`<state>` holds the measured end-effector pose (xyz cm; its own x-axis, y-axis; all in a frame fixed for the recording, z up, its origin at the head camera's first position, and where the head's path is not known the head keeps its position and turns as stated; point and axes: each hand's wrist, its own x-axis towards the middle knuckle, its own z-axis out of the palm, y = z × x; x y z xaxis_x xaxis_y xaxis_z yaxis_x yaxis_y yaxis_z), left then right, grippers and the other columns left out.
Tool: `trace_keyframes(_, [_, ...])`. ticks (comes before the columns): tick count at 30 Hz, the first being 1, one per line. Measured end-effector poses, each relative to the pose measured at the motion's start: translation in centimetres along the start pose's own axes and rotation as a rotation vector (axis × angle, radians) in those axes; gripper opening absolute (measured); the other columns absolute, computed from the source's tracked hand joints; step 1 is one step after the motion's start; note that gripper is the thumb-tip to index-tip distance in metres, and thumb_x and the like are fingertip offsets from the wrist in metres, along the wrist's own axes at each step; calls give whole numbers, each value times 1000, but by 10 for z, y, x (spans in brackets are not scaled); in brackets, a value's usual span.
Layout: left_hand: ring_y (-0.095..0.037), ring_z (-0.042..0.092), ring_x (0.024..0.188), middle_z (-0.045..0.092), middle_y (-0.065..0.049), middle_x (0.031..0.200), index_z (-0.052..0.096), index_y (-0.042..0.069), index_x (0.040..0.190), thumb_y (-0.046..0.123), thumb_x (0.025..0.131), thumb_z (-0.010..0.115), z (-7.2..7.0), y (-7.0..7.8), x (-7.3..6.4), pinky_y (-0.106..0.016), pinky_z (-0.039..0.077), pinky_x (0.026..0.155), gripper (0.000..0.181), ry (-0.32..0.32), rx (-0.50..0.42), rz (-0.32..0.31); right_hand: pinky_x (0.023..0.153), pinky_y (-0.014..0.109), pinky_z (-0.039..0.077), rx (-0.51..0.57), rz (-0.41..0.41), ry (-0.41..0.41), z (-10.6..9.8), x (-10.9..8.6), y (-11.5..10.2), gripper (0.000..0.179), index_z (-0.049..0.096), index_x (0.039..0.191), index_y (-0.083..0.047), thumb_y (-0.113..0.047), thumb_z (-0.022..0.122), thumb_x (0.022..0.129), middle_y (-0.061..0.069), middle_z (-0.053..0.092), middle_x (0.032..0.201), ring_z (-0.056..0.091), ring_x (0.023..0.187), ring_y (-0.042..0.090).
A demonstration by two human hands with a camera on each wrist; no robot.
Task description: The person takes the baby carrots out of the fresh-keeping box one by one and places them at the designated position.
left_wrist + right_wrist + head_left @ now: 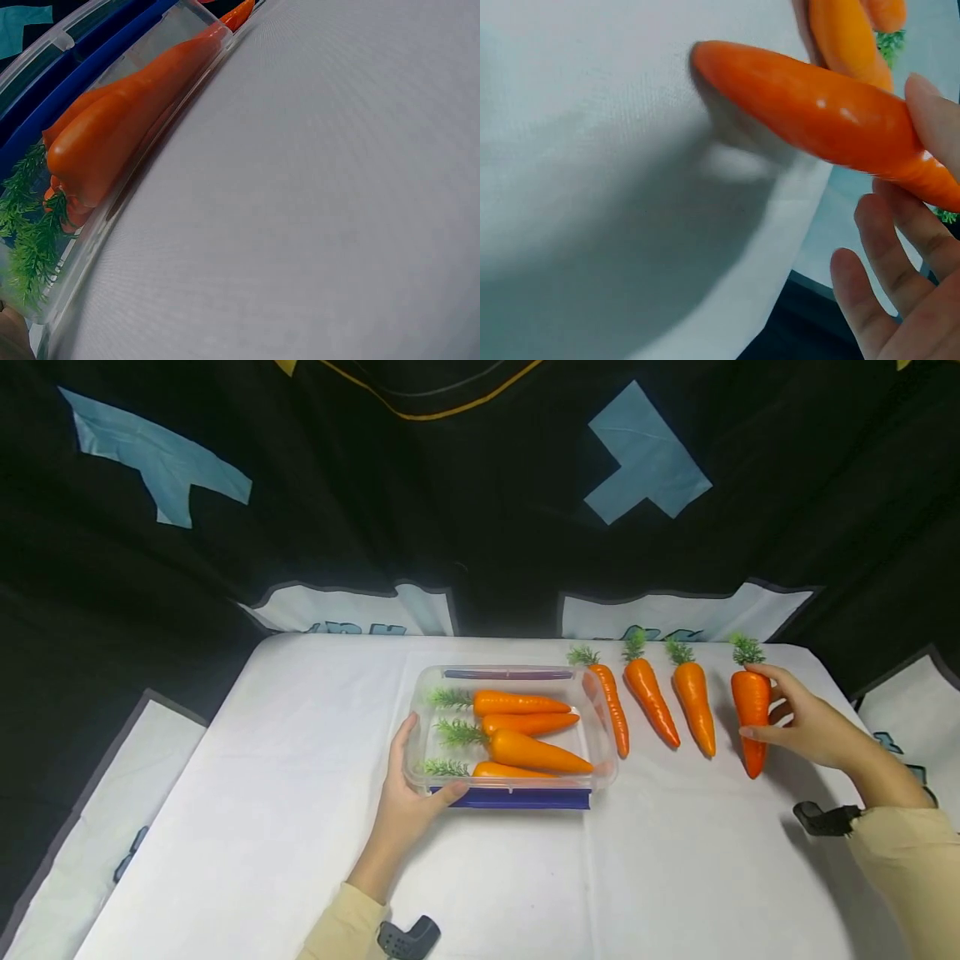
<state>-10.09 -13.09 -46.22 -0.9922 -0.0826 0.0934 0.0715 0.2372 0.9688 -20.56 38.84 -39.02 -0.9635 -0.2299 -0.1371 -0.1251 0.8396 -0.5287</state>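
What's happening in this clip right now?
A person has both hands busy at a white table. The left grip is on the near left corner of a clear box with four carrots in it. The right grip is on the rightmost carrot, its tip towards the person; whether it is lifted is unclear. Three more carrots lie between that one and the box.

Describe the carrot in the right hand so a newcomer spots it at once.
Find the white-covered table, then the clear plastic box with blue clips. At its right side, four tapered orange carrots with feathery green tops form a row; go to the rightmost carrot. It alone is gripped by the right hand.
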Motion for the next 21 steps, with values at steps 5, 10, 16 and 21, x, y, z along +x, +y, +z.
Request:
trace_keyframes(5, [-25,17,153,17,7,166,17,46,155,28,73,88,1,1,0,-64,16,121,109,0,-12,1,70,25,49,13,-2,20,0,6,3,98,14,157,-8,-25,79,86,27,44,129,51,104,39])
trace_keyframes(10, [-26,17,153,17,7,166,17,43,156,27,73,88,1,-1,1,-64,16,121,110,-1,-14,8,71,25,53,20,20,-16,0,11,5,99,11,158,-9,-29,77,87,28,43,129,50,106,40])
trace_keyframes(16, [-26,16,154,16,7,166,17,40,157,28,74,88,0,-2,1,-65,15,121,110,-6,-17,15,79,44,59,11,61,-55,2,17,6,100,11,159,-9,-34,76,88,29,44,130,50,107,42])
trace_keyframes(21, [-25,15,154,16,8,166,17,44,155,29,74,88,-1,-3,1,-65,15,121,109,-8,-15,19,84,53,58,-5,90,-71,3,21,6,99,11,158,-9,-36,76,88,30,45,128,50,108,43])
